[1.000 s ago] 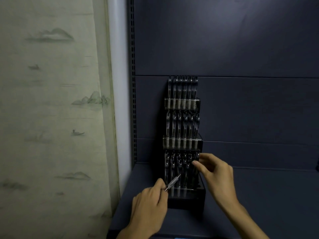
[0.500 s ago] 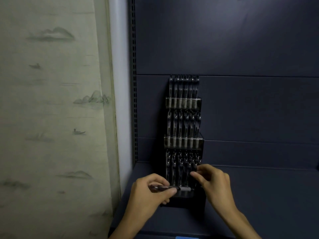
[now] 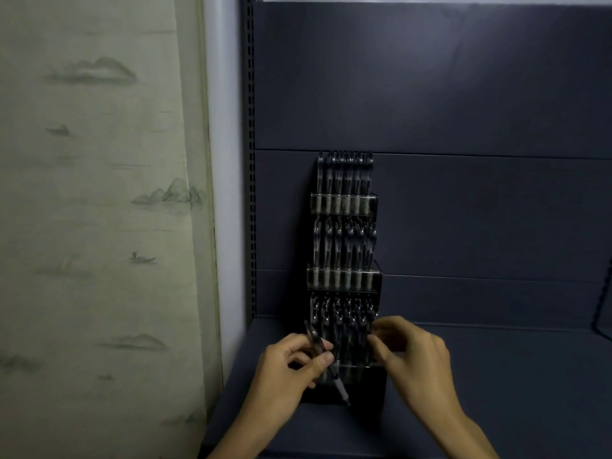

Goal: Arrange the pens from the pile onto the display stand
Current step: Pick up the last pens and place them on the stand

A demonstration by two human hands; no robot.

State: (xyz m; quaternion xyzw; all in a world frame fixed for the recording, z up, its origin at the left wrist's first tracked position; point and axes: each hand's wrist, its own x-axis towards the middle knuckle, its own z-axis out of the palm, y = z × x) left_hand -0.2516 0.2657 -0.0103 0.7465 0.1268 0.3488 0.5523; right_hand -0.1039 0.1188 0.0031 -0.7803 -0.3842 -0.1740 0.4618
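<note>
1. The left hand (image 3: 291, 369) pinches a pen (image 3: 326, 362) between thumb and curled fingers, just in front of the lowest tier of the stand (image 3: 344, 389). The pen is tilted, tip down and to the right, its tip hanging over the stand's dark front. A pinch that far up the barrel could let it swivel, so the tip may strike the front lip and miss the slot.

2. The right hand (image 3: 410, 352) sits at the right edge of the same tier, fingers curled in toward the pens there. Whether it grips one or only steadies them I cannot tell in this dim light. If it lets go early, the leaning pens could close the gap.

3. The bottom row (image 3: 344, 323) looks crowded and uneven. Forcing another in could knock a neighbour askew or out onto the shelf (image 3: 496, 376).

4. The stand stands free on the shelf, backed against the panel. A push from low down could skid or rock it.

5. The middle row (image 3: 344, 250) and top row (image 3: 344, 173) stand full and upright. A jolt below could shake them loose.
</note>
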